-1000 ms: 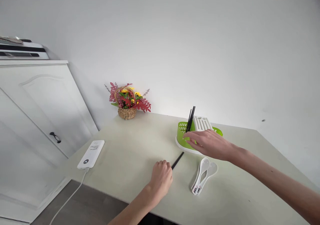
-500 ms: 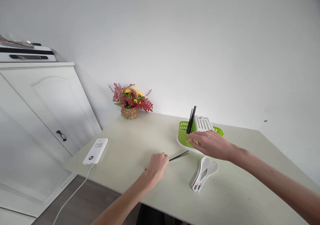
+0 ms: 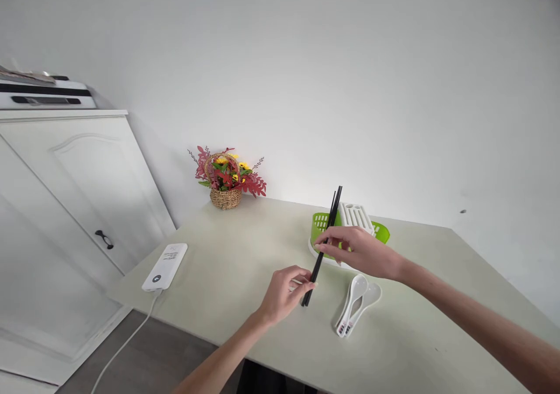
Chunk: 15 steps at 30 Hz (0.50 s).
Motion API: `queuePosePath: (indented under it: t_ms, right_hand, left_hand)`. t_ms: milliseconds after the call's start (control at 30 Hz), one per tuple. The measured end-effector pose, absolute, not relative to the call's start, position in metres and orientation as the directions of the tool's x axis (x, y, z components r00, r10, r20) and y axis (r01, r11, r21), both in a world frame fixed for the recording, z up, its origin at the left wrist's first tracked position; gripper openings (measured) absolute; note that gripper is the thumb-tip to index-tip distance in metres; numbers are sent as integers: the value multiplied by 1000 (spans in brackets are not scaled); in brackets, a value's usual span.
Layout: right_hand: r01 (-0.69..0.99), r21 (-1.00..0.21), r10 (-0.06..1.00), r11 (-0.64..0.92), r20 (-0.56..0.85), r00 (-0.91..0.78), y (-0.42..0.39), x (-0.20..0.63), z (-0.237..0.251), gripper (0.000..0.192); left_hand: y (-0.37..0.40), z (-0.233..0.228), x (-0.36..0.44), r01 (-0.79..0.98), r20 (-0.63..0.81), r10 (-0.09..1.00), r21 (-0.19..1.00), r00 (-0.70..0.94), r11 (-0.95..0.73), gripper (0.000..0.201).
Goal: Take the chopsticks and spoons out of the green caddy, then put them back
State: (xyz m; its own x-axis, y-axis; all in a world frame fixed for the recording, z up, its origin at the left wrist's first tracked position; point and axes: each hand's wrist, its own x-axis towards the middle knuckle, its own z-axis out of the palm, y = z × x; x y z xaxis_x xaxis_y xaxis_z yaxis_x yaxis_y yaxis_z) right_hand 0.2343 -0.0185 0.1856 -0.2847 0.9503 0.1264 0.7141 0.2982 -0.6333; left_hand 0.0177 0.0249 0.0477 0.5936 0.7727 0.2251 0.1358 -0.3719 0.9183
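Note:
Slim black chopsticks [image 3: 311, 286] are tilted between my two hands above the table. Near their lower end, my left hand [image 3: 284, 295] is closed in a pinch on them. My right hand [image 3: 356, 249] grips them higher up with thumb and fingers, in front of the green perforated cutlery holder [image 3: 320, 221]. Other black chopsticks [image 3: 335, 207] stand in the holder, and in this view they line up with the held ones, so where the held tips end is unclear. Two or more white spoons [image 3: 356, 300] lie together just below my right hand.
A wicker basket of artificial flowers [image 3: 226, 198] stands at the table's back left. A white power bank [image 3: 165, 267] with a cable [image 3: 126, 341] lies near the left edge. The white cabinet [image 3: 87, 207] is left of the table, and the wall [image 3: 306, 90] lies behind.
My left hand has brought the chopsticks from nearly flat to a steep tilt, moving slightly right. My right hand has shifted a little left and closed on them.

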Motion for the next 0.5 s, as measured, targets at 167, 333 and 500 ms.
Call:
queuePosePath:
  t_ms: [167, 333, 500]
  right_hand:
    - [713, -642, 955, 281, 113, -275, -21, 233, 180, 36]
    - [714, -647, 960, 269, 115, -257, -26, 234, 175, 40]
    - [715, -645, 961, 269, 128, -246, -27, 236, 170, 39]
  left_hand:
    - [27, 39, 17, 109, 221, 761, 927, 610, -358, 26]
    - [28, 29, 17, 114, 211, 764, 931, 609, -348, 29]
    - [29, 13, 12, 70, 132, 700, 965, 702, -252, 35]
